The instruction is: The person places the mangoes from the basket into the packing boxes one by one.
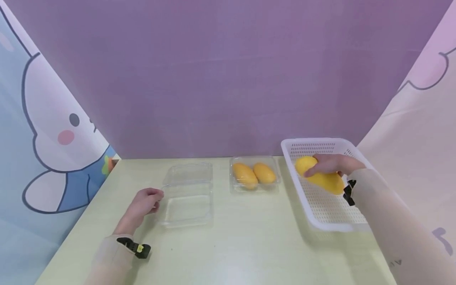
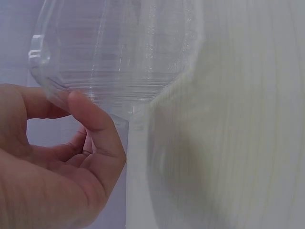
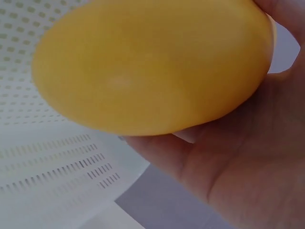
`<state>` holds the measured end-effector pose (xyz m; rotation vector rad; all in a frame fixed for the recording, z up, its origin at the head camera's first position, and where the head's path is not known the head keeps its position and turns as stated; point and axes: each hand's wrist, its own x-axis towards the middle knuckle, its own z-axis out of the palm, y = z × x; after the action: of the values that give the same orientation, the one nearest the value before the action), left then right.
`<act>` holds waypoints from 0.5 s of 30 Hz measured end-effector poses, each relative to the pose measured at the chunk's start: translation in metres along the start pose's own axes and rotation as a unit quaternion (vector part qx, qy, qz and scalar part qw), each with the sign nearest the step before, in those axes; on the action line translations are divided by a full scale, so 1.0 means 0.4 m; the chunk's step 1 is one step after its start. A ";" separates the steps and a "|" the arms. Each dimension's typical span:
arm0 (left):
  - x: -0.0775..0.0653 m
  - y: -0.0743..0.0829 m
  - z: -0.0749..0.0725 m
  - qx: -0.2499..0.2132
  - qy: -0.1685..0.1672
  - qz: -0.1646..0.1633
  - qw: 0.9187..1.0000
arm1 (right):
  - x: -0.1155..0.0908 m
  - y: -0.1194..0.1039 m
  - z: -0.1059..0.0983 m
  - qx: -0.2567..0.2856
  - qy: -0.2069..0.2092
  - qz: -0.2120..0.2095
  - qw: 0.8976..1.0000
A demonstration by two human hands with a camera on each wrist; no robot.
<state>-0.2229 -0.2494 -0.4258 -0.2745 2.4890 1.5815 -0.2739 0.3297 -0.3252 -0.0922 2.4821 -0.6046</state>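
Observation:
My left hand (image 1: 144, 204) is at the left rim of an open clear plastic clamshell box (image 1: 189, 208). In the left wrist view, thumb and finger pinch the edge of this clamshell box (image 2: 119, 52). Over the white basket, my right hand (image 1: 331, 164) grips a yellow mango (image 1: 325, 182), which fills much of the right wrist view as a smooth mango (image 3: 152, 67). Another rounded yellow part (image 1: 304, 164) shows beyond the thumb; I cannot tell whether it is a separate mango.
A second clear box (image 1: 254, 189) with two mangoes (image 1: 246, 176) stands at the table's back, between the open box and the white perforated basket (image 1: 310, 209). A purple panel (image 1: 228, 79) rises behind the pale table (image 1: 249, 245). Printed cloths hang at both sides.

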 end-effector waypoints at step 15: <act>-0.011 0.001 0.022 0.004 0.001 0.004 1.000 | -0.075 -0.059 -0.027 -0.022 0.083 -0.086 0.993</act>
<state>-0.2183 -0.2411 -0.4279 -0.2644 2.5012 1.5744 -0.2565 0.3186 -0.2912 -0.2869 2.6684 -0.6536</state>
